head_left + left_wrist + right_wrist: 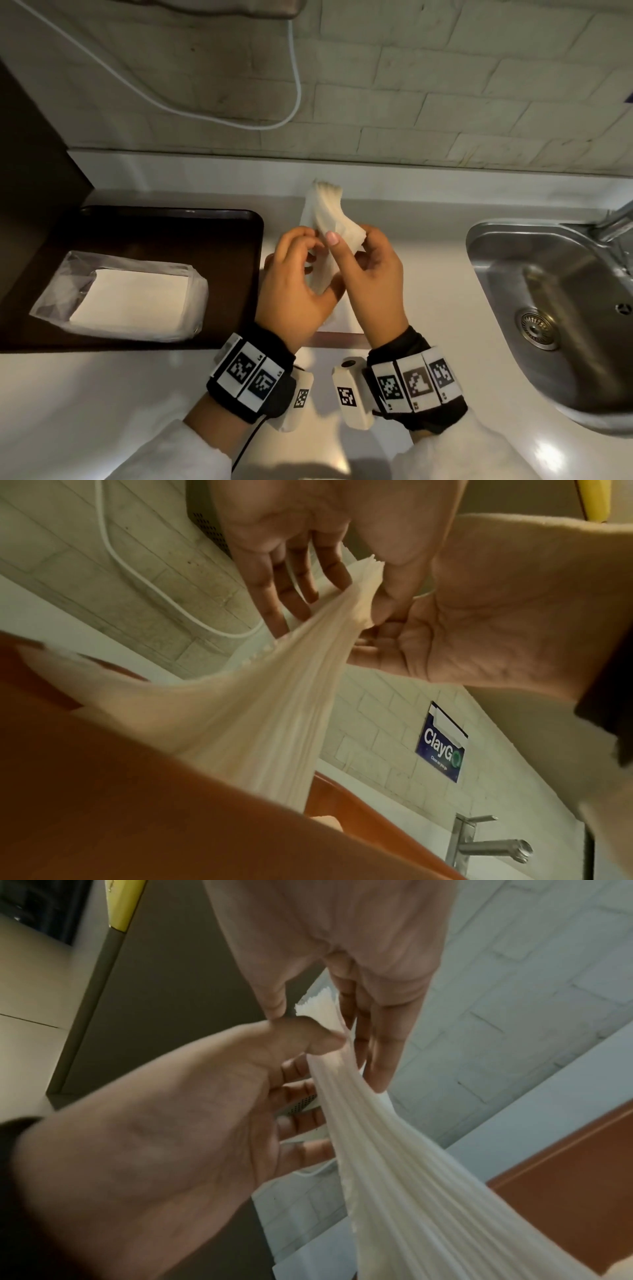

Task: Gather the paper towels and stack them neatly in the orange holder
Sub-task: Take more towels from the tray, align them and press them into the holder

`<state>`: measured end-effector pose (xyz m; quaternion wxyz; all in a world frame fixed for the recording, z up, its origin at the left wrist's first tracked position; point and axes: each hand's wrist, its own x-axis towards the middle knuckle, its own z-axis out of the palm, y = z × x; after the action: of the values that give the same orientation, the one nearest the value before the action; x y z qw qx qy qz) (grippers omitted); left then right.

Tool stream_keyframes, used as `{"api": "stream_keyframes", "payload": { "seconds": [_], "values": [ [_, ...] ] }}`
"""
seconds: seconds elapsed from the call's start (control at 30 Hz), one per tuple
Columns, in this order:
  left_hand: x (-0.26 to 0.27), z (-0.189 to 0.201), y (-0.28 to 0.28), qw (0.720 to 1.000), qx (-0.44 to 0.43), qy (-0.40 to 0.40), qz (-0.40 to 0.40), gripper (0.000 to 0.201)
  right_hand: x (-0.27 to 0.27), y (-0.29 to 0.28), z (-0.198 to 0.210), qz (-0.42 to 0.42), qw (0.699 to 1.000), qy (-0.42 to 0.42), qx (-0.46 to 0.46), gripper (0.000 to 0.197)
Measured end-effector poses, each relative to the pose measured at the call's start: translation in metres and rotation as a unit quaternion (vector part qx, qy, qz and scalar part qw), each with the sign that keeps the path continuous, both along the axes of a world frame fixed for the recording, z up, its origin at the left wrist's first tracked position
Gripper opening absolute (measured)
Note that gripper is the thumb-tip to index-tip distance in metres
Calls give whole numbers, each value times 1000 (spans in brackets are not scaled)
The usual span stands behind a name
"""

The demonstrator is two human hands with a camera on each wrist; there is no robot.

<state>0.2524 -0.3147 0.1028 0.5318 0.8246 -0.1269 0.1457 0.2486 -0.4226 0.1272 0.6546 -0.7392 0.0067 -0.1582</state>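
Note:
A bent stack of white paper towels (327,209) is held over the counter, its upper end fanned toward the wall. My left hand (310,246) grips its lower part, thumb in front and fingers behind. My right hand (346,240) pinches it from the right, thumb on the near face. Below the hands only a strip of the orange holder (342,337) shows. In the left wrist view the towels (274,696) run from the left hand (346,601) down to the orange holder (137,818). The right wrist view has the right hand (329,1042) on the towels (411,1177) beside the holder (565,1177).
A dark tray (171,219) at the left carries an opened plastic pack of white towels (130,301). A steel sink (548,274) with a faucet (616,219) lies at the right. A white cable (205,113) hangs on the brick wall behind.

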Motion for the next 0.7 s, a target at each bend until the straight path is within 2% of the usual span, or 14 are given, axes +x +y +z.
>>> {"api": "stream_keyframes", "payload": {
  "seconds": [0.2,0.4,0.6,0.7],
  "values": [
    [0,2,-1,1000,-12,9,-24,23,-1,-10,10,-21,1000,16,15,13],
    [-4,2,-9,997,-66,18,-33,30,-3,-22,10,-24,999,34,23,28],
    [-2,6,-13,990,-128,44,-27,24,-5,-23,4,-32,999,34,9,9],
    [0,5,-12,987,-148,53,-29,25,-4,-24,3,-42,998,40,12,11]
  ]
}}
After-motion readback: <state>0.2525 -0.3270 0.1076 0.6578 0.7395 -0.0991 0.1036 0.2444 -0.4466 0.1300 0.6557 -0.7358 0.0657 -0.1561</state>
